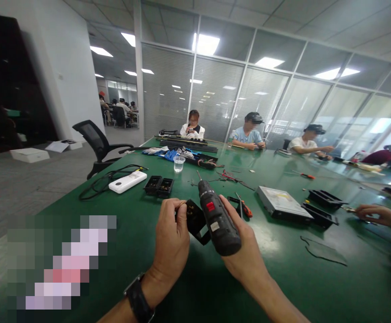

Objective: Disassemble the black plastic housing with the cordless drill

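Observation:
My right hand (244,240) is wrapped round a black cordless drill (217,220) with a red switch on top; its bit points forward, away from me. Pinched between the thumb and fingers of my left hand (173,237) is a black plastic housing (195,222) with brassy bits inside. The drill body overlaps the right part of this housing, so I cannot tell whether they touch. Just past my hands lie two small black boxes (159,185) with metal pieces in them. Beyond the drill to the right rests a screwdriver with an orange handle (245,208).
A white power strip (127,181) with a black cable lies left, near a clear plastic cup (179,164). On the right sit a silver metal box (283,204), black trays (319,215) and another person's hand (380,216). Blue gloves (170,154) and dark bars lie farther back; people sit beyond.

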Motion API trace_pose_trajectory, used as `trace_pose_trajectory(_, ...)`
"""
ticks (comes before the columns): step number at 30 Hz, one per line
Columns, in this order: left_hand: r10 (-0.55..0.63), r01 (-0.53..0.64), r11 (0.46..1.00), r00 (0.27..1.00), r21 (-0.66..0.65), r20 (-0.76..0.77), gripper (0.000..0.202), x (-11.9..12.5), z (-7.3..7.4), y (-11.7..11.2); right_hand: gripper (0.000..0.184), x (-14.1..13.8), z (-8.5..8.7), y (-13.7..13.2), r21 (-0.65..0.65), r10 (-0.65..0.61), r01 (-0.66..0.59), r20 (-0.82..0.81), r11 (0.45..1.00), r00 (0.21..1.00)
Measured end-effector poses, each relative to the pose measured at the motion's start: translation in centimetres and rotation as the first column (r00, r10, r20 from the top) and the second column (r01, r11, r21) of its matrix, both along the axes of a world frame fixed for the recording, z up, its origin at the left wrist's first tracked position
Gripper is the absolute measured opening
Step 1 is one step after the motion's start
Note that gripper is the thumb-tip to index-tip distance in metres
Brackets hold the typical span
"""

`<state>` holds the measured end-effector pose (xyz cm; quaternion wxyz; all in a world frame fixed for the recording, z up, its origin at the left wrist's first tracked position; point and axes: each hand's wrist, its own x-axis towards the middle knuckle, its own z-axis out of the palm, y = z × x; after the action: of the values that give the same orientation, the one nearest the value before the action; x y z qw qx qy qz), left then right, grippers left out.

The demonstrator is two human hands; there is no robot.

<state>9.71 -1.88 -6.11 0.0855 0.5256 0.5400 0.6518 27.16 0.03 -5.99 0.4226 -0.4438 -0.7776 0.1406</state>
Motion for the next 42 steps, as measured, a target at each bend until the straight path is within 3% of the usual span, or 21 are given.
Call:
trace_pose_trajectory(12, -0.114, 0.127, 0.986, 0.987, -0.106, 0.115, 0.026, -0.8, 0.6, -1.1, 0.080, 0.8, -0.3, 0.1, 0.043, -0.013, 0.013, 0.007, 0.999, 1.000)
trace_pose_trajectory(21, -0.237, 0.240, 0.971, 0.967, -0.021, 0.092, 0.026, -0.8, 2.0, -2.2, 0.087, 2.2, -0.9, 0.8, 0.119, -0.016, 0.023, -0.064, 0.993, 0.998)
trace_pose_trajectory(28, -0.170, 0.170, 0.982, 0.985, 0.079, -0.013, 0.023, -1.1, 2.8, -2.8, 0.080, 2.0, -1.4, 0.7, 0.233, -0.076, 0.089, -0.064, 0.968, 0.995)
trace_pose_trajectory(36, -0.241, 0.226, 0.968, 0.957, 0.107, 0.159, 0.018, -1.7, 3.6, -2.8, 0.076, 2.1, -1.0, 0.5, 0.406, -0.293, 0.247, 0.052, 0.880, 0.955)
trace_pose_trajectory(42, -0.309, 0.309, 0.950, 0.890, 0.055, 0.334, 0.011, -2.3, 4.6, -3.0, 0.076, 1.9, -1.2, 0.4, 0.425, -0.382, 0.321, 0.066, 0.846, 0.922)
